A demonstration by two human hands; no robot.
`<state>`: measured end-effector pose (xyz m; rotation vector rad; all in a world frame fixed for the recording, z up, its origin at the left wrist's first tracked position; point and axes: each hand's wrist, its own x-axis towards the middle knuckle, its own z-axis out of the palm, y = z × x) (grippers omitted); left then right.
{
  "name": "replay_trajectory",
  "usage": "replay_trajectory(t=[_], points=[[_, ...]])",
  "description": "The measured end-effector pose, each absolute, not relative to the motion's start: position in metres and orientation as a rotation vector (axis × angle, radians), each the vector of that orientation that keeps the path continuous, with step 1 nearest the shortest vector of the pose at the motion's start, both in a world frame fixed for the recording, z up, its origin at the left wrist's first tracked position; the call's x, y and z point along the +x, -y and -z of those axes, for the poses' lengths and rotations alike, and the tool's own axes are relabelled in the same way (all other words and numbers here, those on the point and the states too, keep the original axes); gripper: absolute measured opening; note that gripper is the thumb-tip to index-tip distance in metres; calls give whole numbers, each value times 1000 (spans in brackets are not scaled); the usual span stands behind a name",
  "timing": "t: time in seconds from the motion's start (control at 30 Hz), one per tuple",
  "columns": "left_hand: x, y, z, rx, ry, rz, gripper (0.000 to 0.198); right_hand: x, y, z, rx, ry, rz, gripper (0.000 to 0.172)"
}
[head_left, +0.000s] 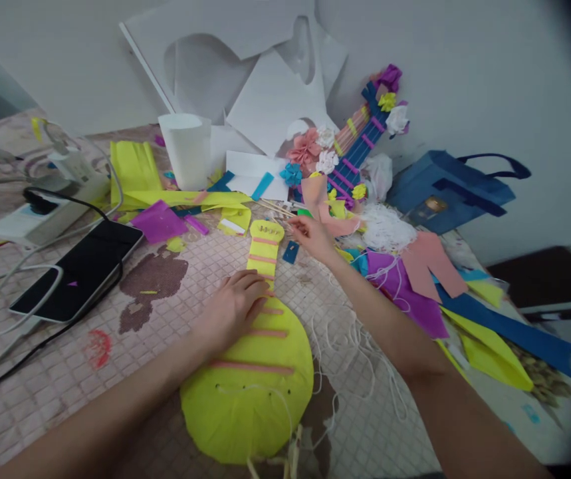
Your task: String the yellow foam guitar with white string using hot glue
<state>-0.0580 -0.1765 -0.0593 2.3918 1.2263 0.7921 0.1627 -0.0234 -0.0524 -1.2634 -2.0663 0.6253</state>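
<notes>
A yellow paper-covered guitar shape (265,392) lies flat on the table, its neck pointing away from me and pink strips set across it. White string runs over its lower body by several small dark holes. My left hand (235,306) rests palm down across the lower neck, fingers slightly bent and gripping nothing. Beyond the right side of the guitar's head, my right hand (312,238) has its fingertips pinched together at the ends of some thin wooden sticks (274,207). Loose white string (359,346) trails beneath my right forearm.
A decorated blue paper guitar (359,156) leans at the back, near a white cup (185,150). On the left are a phone (78,266), cables and a power strip (46,213). Coloured paper scraps (435,266), a white string bundle (387,227) and a blue bag (455,189) lie right.
</notes>
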Motion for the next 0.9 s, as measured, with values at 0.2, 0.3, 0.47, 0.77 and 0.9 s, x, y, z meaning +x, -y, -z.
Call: replay_trajectory(t=[0.2, 0.3, 0.47, 0.77, 0.9], points=[[-70, 170, 53, 2317, -1443, -835, 25, 188, 88, 42, -1289, 1989, -794, 18], [-79, 166, 46, 2186, -1582, -704, 27, 183, 128, 42, -1270, 2033, -953, 16], [-88, 160, 44, 2059, -1616, -528, 33, 164, 168, 45, -1162, 2247, -857, 23], [-86, 159, 52, 1943, -1430, -603, 30, 155, 181, 59, -1068, 2351, -662, 39], [-84, 159, 51, 1863, -1401, -703, 32, 154, 182, 61, -1115, 2308, -674, 46]])
